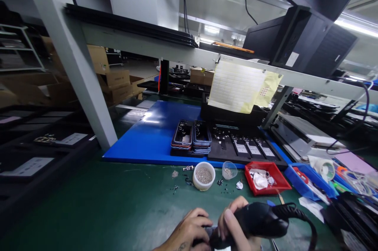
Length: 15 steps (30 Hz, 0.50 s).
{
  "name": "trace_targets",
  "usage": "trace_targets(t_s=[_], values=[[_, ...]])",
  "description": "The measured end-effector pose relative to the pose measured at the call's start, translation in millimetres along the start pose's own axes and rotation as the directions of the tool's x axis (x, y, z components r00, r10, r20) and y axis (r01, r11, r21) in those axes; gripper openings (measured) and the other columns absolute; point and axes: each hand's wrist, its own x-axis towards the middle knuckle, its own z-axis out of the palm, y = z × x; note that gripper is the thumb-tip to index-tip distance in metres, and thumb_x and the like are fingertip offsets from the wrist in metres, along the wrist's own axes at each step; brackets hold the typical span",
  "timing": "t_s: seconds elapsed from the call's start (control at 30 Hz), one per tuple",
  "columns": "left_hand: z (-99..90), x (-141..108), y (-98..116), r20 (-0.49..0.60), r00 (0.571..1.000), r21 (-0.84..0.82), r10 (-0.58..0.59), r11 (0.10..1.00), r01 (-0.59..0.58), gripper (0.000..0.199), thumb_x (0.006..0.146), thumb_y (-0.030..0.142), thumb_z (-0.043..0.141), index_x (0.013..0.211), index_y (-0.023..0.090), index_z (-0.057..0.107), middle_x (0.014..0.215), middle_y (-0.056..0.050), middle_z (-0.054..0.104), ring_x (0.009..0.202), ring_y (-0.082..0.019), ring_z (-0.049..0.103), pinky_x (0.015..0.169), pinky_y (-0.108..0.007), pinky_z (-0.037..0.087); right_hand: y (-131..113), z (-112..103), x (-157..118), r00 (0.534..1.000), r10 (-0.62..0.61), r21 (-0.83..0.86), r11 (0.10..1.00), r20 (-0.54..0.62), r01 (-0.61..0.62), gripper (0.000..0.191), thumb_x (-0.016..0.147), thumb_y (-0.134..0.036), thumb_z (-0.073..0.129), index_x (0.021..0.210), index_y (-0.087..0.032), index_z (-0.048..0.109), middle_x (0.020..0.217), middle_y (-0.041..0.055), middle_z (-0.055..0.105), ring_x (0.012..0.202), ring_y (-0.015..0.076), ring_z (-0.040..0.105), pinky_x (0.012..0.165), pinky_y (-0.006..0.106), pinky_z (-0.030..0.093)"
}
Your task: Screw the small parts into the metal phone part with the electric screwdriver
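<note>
My right hand (pixel 233 219) is closed around a black electric screwdriver (pixel 262 219), whose coiled cord runs off to the right. The screwdriver's tip is hidden behind my fingers. Beside it, my left hand (pixel 191 227) curls its fingers on a dark phone body (pixel 215 239) at the bottom edge; a white patch shows on it, and most of it is covered by both hands. Ahead of the hands stand a white round tub (pixel 203 176) of tiny screws and a small clear cup (pixel 229 170) with some bits inside. Loose small parts (pixel 175 188) lie around them on the green mat.
Stacked phone frames (pixel 186 134) sit on a blue board (pixel 138 140), next to a black tray (pixel 218 150) with phone parts. A red bin (pixel 267 178) and a blue bin (pixel 310 182) stand at the right. Overhead runs a shelf (pixel 141 44) with a hanging paper sheet (pixel 236 85).
</note>
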Motion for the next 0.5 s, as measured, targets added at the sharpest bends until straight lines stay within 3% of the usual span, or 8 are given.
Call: trace_targets(t_s=[0.17, 0.27, 0.37, 0.5], values=[[1.6, -2.5, 2.7, -0.002, 0.999, 0.055, 0.035, 0.998, -0.034, 0.007, 0.069, 0.032, 0.068, 0.074, 0.029, 0.071, 0.104, 0.0, 0.07, 0.104, -0.028, 0.052, 0.09, -0.041, 0.042, -9.8, -5.2, -0.5, 1.0, 0.017, 0.041, 0.999, 0.007, -0.017, 0.031, 0.078, -0.04, 0.068, 0.07, -0.022, 0.044, 0.041, -0.0106, 0.05, 0.034, 0.0062, 0.042, 0.04, 0.015, 0.035], [-2.7, -0.9, 11.0, -0.056, 0.998, 0.049, 0.033, 0.998, -0.03, 0.008, 0.075, 0.027, 0.059, 0.077, 0.026, 0.067, 0.105, -0.002, 0.067, 0.104, -0.026, 0.05, 0.092, -0.041, 0.041, -6.5, -8.8, -3.9, 0.997, 0.064, -0.036, 0.997, -0.035, -0.065, 0.034, 0.075, -0.043, 0.07, 0.07, -0.022, 0.045, 0.04, -0.0102, 0.048, 0.033, 0.0059, 0.039, 0.038, 0.015, 0.031], [-12.3, 2.9, 25.5, -0.054, 0.999, 0.059, -0.007, 0.998, 0.01, 0.014, 0.086, 0.027, 0.045, 0.078, 0.024, 0.057, 0.089, -0.003, 0.064, 0.092, -0.022, 0.052, 0.084, -0.037, 0.044, 3.3, -9.0, -7.1, 0.996, 0.051, -0.129, 0.99, -0.08, -0.061, 0.036, 0.071, -0.047, 0.071, 0.067, -0.022, 0.046, 0.037, -0.0092, 0.046, 0.031, 0.0066, 0.036, 0.036, 0.017, 0.026], [-20.0, 5.6, 36.2, -0.018, 0.995, 0.164, -0.093, 0.982, 0.095, 0.024, 0.091, 0.032, 0.037, 0.071, 0.023, 0.047, 0.071, -0.002, 0.056, 0.076, -0.02, 0.05, 0.072, -0.035, 0.042, 14.4, -4.1, -8.7, 0.993, 0.029, -0.163, 0.986, -0.111, -0.047, 0.038, 0.068, -0.051, 0.069, 0.064, -0.022, 0.045, 0.034, -0.0091, 0.043, 0.029, 0.0064, 0.032, 0.036, 0.018, 0.02]])
